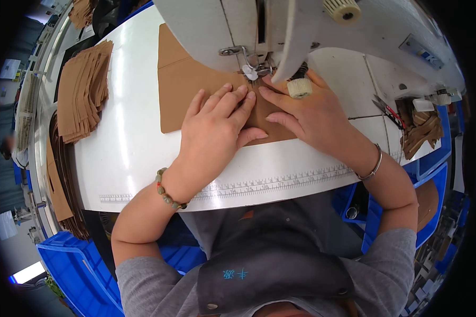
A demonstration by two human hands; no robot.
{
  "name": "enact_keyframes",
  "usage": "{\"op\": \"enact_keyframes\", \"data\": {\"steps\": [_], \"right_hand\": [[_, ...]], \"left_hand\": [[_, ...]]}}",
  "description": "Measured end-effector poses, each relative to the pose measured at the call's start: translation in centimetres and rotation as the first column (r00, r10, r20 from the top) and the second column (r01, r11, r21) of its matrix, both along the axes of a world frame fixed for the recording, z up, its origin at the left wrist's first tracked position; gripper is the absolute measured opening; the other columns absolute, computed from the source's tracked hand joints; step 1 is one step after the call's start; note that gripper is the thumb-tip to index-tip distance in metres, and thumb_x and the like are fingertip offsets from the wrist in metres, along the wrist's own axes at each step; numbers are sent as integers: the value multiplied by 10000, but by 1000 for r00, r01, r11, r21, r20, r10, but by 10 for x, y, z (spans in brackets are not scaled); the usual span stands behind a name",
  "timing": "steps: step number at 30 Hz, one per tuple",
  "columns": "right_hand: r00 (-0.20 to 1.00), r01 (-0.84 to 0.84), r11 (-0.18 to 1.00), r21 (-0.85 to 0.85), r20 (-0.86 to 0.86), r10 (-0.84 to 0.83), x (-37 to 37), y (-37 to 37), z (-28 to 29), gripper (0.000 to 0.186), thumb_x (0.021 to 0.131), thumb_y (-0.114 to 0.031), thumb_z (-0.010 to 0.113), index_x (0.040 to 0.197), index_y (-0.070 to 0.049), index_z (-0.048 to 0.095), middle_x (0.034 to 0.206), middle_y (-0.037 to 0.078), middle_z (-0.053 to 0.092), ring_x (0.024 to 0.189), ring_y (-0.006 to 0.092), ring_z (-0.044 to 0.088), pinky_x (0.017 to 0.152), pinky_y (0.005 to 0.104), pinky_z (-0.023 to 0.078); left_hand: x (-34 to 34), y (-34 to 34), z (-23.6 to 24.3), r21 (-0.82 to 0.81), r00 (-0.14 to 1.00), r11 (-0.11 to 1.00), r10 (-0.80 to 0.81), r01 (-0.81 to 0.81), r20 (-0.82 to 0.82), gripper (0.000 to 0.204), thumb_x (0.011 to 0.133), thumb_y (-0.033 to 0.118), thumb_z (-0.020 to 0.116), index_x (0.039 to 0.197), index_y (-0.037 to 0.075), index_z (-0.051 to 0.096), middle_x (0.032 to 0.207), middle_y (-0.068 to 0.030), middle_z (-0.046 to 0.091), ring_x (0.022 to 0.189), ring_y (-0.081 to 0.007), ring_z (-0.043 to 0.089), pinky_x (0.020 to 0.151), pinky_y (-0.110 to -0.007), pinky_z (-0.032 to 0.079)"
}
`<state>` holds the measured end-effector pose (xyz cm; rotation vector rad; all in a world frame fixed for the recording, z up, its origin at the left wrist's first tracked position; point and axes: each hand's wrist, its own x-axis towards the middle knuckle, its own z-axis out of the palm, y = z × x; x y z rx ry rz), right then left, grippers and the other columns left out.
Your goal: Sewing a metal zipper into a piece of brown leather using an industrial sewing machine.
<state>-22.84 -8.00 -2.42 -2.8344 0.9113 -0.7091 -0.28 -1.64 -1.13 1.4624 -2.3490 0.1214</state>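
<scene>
A flat brown leather-like panel (175, 98) with rounded corners lies on the white sewing table (137, 158), partly under the head of a white sewing machine (201, 31). My left hand (211, 124) rests palm down on the panel, fingers spread and thumb out, just short of the presser foot (253, 72). On the other side of the foot, my right hand (317, 113) presses the panel with thumb and forefinger apart. Its other fingertips pass behind the machine's knob (300, 88) and are partly hidden. The panel's far right part is covered by the machine and this hand.
A fanned stack of brown pieces (83, 95) lies at the left, with more panels (58, 179) hanging below it. Red-handled snips (390, 113) and brown scraps (422, 129) sit at the right. A printed ruler (259, 182) runs along the near edge. Blue bins (79, 264) stand below.
</scene>
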Motion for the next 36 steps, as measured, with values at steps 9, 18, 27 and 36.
{"op": "enact_keyframes", "data": {"steps": [9,18,27,36], "right_hand": [[999,24,999,30,27,-25,1,-7,0,371,886,-322,758,1184,-102,732,1263,37,715,1321,246,586,1157,493,404],[999,21,1000,22,30,-22,0,-8,-1,369,910,-338,732,1208,-120,725,1275,50,715,1327,237,579,1168,489,385],[999,18,1000,24,38,-19,1,-9,-1,362,918,-325,724,1214,-116,720,1313,35,700,1332,246,576,1173,499,377],[999,6,1000,27,45,-8,0,-10,-2,362,916,-325,730,1209,-113,720,1305,51,702,1337,259,573,1166,504,380]], "left_hand": [[2,-11,-3,-18,1000,1000,-13,12,-28,632,787,491,772,1253,66,745,1300,-74,693,1243,-284,632,1081,-505,470],[2,-11,-2,-37,999,999,-26,24,-36,612,784,462,783,1226,40,752,1280,-84,700,1196,-273,649,1047,-454,478],[4,-13,-3,-4,1000,1000,-17,17,18,627,838,503,735,1297,76,719,1323,-80,676,1288,-287,613,1078,-551,464],[1,-12,-2,-27,1000,1000,15,-15,11,611,799,498,761,1236,71,754,1298,-59,701,1239,-277,643,1083,-523,467]]}}
